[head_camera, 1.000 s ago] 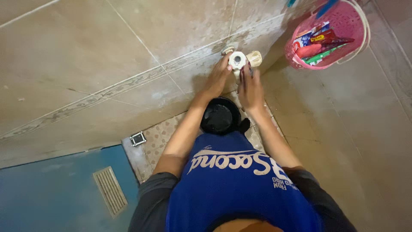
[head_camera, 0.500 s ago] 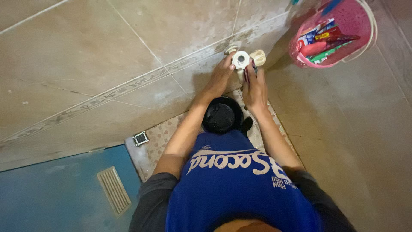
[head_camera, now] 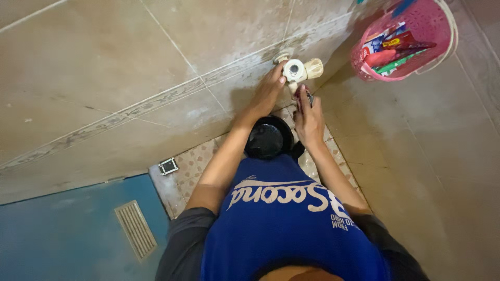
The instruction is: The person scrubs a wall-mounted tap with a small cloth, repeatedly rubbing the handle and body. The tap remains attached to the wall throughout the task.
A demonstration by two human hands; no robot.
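**Wall Tap Held at Tiled Corner — Head View**

Head view. A cream plastic wall tap [head_camera: 298, 70] is seen projecting from the tiled wall [head_camera: 130, 67] close to the room corner, above a black round bucket [head_camera: 266, 138] standing on the patterned floor [head_camera: 195, 164]. The tap lies at the fingertips of both hands, directly above them in the picture and between the two.

The left hand [head_camera: 268, 93] is raised against the tap's left side, fingers partly curled, with the thumb tip touching the tap body; a full grip around it cannot be confirmed. The right hand [head_camera: 308, 114] is held just below and right of the tap, fingers closed on a small dark object [head_camera: 309, 97] too small to be identified. Whether that object touches the tap cannot be told.

The tap is smooth, dull plastic: a round cap with a grey centre faces the camera, and a ribbed barrel-shaped handle extends to its right. The long axis runs out from the wall fitting at upper left toward the handle at right. The outlet's direction is hidden.

The wall tiles are glossy beige with pale water staining and a patterned border strip. A pink perforated plastic basket [head_camera: 440, 36] holding tubes and sachets hangs well to the right. A blue door [head_camera: 62, 234] with a slatted vent and a small square floor drain [head_camera: 168, 166] are noted at lower left.
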